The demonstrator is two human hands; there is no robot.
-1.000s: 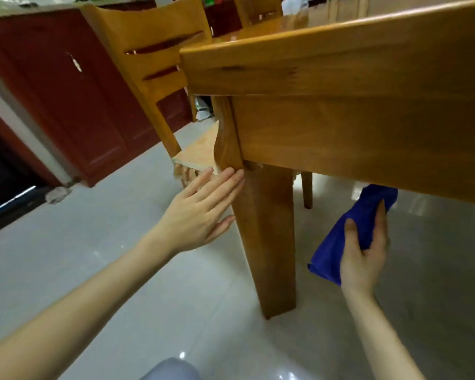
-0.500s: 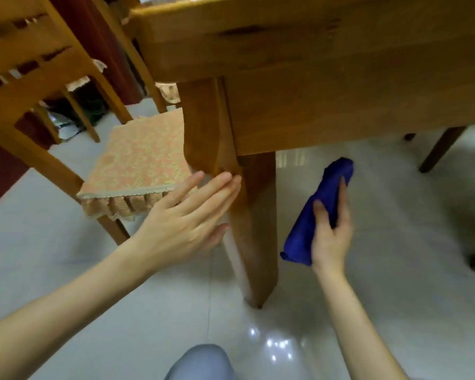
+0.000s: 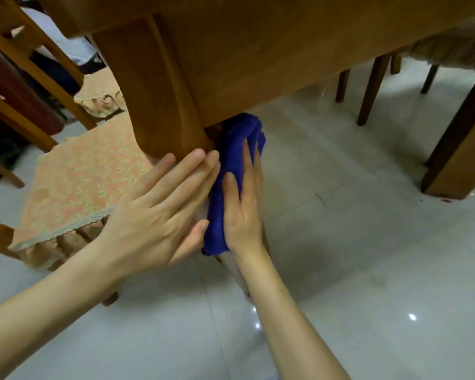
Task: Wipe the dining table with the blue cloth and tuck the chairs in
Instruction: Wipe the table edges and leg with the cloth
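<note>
Right hand grips cloth against counter leg; left hand flat, open, on leg.

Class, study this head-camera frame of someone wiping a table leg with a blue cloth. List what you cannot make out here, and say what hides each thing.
1. Tabletop: out of the head view, above the top edge; only the apron and table leg show.
2. Lower table leg: covered by the left hand, right hand and blue cloth.
3. Chair on the left: its back is cut by the frame edge.
4. Far chair legs: their seat is blurred, cropped top right.
</note>
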